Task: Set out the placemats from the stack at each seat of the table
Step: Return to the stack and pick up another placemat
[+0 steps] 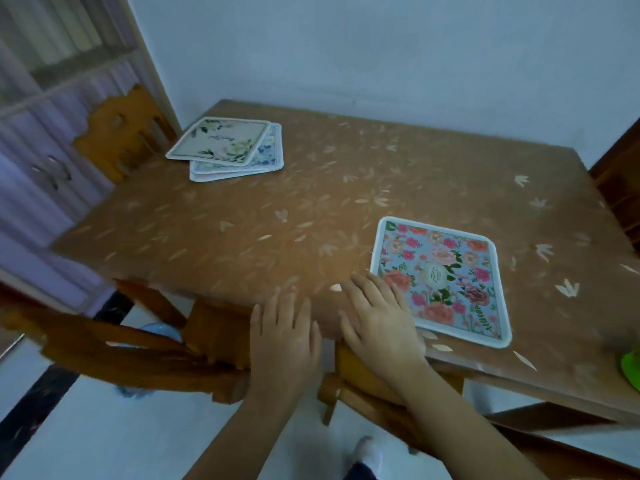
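Placemat stack (228, 148): head view, on the far-left corner of the table (311, 202), beside a chair (121, 133); mats loosely fanned. One floral placemat (446, 278) lies flat at the near-right seat. Left hand (284, 341) and right hand (377, 323) are both flat with fingers straight, gripping nothing, at the near edge. The right hand overlaps that mat's near-left edge; the stack is well apart. Judged: one seat set, others not yet. The next move calls for a reach across, lifting the top mat only.

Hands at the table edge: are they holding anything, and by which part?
Nothing is held. The left hand and right hand are open and flat; the right only overlaps the placemat edge.
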`<state>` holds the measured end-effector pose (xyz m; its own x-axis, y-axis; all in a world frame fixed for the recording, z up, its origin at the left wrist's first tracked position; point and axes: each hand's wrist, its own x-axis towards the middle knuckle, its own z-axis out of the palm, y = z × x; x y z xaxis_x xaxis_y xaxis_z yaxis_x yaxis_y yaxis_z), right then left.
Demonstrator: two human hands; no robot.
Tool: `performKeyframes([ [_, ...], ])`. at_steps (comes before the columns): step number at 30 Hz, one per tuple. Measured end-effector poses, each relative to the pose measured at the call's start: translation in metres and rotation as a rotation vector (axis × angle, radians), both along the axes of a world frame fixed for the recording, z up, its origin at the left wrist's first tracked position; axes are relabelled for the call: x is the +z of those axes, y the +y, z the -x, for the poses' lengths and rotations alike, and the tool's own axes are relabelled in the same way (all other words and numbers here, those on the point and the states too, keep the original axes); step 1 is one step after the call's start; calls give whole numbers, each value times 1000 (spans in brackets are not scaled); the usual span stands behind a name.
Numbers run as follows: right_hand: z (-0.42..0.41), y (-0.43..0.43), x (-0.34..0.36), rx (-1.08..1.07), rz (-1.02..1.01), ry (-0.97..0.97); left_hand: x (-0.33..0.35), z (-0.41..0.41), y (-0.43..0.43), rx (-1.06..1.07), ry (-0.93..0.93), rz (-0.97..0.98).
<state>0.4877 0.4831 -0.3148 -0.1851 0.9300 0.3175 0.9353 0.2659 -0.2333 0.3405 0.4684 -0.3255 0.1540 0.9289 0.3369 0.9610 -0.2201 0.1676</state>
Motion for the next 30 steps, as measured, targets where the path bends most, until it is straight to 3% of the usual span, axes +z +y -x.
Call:
performKeyframes([
  [7, 114, -36, 21, 153, -12, 84, 16, 99, -49, 155, -101, -111],
  [17, 258, -57, 17, 402, -17, 114, 10, 231, -105, 438, -108, -95],
  [30, 440, 17, 14, 594, -78, 109, 11, 399, -47, 645, -33, -117],
])
